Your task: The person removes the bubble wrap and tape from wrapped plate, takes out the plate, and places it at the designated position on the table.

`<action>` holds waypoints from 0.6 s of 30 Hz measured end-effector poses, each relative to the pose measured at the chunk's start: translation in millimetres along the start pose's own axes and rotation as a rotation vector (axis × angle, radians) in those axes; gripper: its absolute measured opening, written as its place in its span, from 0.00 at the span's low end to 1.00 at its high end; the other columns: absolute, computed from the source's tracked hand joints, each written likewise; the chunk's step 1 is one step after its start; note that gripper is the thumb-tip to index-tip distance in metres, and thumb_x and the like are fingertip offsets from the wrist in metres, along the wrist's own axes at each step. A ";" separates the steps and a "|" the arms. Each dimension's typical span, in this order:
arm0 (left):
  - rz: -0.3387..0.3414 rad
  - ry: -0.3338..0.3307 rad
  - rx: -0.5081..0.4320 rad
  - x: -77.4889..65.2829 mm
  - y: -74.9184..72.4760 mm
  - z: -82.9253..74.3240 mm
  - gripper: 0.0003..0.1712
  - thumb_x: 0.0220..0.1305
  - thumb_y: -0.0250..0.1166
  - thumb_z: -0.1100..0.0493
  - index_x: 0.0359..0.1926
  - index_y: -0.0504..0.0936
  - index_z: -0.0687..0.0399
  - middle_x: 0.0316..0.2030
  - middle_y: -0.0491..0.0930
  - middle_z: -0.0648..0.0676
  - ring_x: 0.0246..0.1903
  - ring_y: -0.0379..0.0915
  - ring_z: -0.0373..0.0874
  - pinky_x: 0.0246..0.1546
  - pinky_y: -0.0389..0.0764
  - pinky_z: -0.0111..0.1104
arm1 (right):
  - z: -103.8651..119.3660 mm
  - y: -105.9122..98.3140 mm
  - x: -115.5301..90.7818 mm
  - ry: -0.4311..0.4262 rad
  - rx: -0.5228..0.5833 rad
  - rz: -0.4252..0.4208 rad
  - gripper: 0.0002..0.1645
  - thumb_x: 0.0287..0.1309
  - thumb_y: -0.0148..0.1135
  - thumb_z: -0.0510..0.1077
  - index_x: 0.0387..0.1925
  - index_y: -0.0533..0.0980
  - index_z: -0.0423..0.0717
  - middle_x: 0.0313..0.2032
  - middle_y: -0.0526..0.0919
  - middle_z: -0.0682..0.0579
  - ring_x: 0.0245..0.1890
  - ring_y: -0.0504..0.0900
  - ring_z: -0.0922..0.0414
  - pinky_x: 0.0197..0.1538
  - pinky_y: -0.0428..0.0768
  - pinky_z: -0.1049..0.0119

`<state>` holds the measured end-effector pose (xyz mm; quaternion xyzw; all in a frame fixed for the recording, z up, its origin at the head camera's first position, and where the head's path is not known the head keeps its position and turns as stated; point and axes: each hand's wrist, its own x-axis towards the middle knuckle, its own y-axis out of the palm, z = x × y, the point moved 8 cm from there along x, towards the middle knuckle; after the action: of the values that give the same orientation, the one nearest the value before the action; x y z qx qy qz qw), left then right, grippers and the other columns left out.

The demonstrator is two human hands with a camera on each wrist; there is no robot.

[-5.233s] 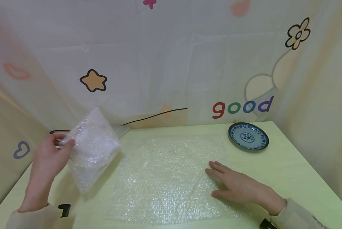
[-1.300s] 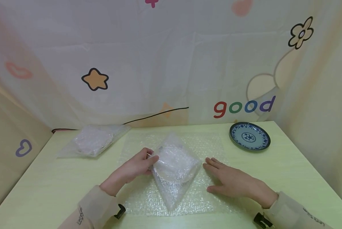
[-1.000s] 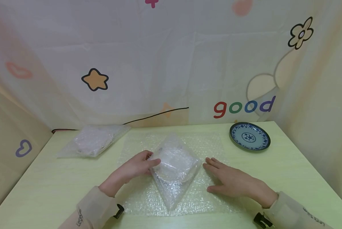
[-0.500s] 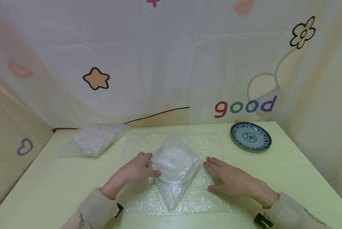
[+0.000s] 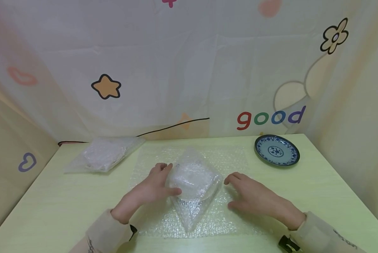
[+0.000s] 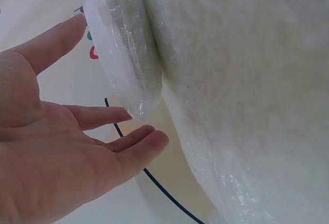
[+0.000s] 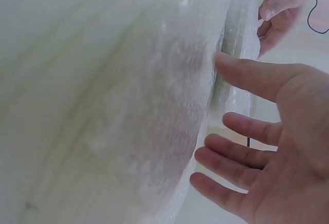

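Note:
A flat, pointed packet of bubble wrap (image 5: 193, 179), with a round outline showing through, lies near the middle of a spread bubble wrap sheet (image 5: 154, 221). At the packet's left edge is my left hand (image 5: 152, 186), thumb and fingers spread; in the left wrist view its fingers are loosely straight, with the index tip against or close to the packet (image 6: 121, 44). My right hand (image 5: 255, 195) is just right of the packet, over the sheet. In the right wrist view its relaxed fingers grip nothing and the thumb tip is by the sheet's surface (image 7: 144, 95).
Another bubble-wrapped packet (image 5: 105, 154) lies at the back left of the table (image 5: 46, 207). A blue-and-white patterned plate (image 5: 277, 150) sits at the back right. Behind the table hangs a printed curtain (image 5: 176, 70).
The packet, earlier held up at the left, now lies on the sheet. My left hand brought it there and has released it, fingers spreading. My right fingers have bent a little.

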<state>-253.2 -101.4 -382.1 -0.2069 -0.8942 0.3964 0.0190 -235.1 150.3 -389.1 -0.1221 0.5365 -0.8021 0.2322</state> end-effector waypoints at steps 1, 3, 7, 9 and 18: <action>0.006 0.009 0.001 -0.7 1.2 -1.2 0.53 0.65 0.74 0.52 0.78 0.53 0.69 0.75 0.50 0.71 0.73 0.49 0.65 0.67 0.64 0.59 | 1.1 -0.8 0.4 -0.011 0.000 -0.013 0.28 0.56 0.78 0.48 0.55 0.77 0.47 0.56 0.79 0.50 0.56 0.78 0.51 0.61 0.78 0.51; 0.015 0.033 0.003 -1.6 3.0 -4.0 0.52 0.66 0.73 0.52 0.79 0.53 0.67 0.76 0.46 0.71 0.74 0.47 0.66 0.68 0.62 0.61 | 3.2 -2.3 1.2 -0.029 0.009 -0.038 0.24 0.59 0.76 0.47 0.54 0.78 0.47 0.53 0.81 0.52 0.53 0.79 0.53 0.59 0.80 0.53; 0.024 0.086 0.013 -3.1 4.3 -11.3 0.50 0.67 0.72 0.52 0.79 0.54 0.66 0.78 0.44 0.70 0.75 0.46 0.66 0.69 0.61 0.60 | 6.6 -4.5 2.6 -0.057 0.044 -0.079 0.19 0.64 0.72 0.46 0.53 0.79 0.46 0.49 0.82 0.54 0.48 0.81 0.55 0.53 0.83 0.56; 0.033 0.123 0.012 -3.3 5.2 -14.9 0.49 0.68 0.72 0.53 0.78 0.55 0.67 0.78 0.44 0.70 0.75 0.47 0.66 0.69 0.61 0.59 | 8.7 -4.7 3.5 -0.070 0.058 -0.091 0.17 0.65 0.71 0.45 0.52 0.80 0.46 0.47 0.82 0.54 0.46 0.81 0.55 0.50 0.84 0.58; 0.063 0.261 0.156 -6.1 13.6 -25.3 0.44 0.70 0.70 0.53 0.76 0.59 0.68 0.77 0.47 0.70 0.77 0.41 0.68 0.73 0.40 0.62 | 20.6 -2.2 8.2 -0.096 0.034 -0.109 0.13 0.67 0.69 0.45 0.50 0.81 0.47 0.43 0.80 0.57 0.39 0.78 0.59 0.42 0.82 0.65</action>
<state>-237.8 -77.8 -373.7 -0.2824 -0.8437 0.4349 0.1388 -233.5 130.3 -379.4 -0.1853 0.5035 -0.8159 0.2157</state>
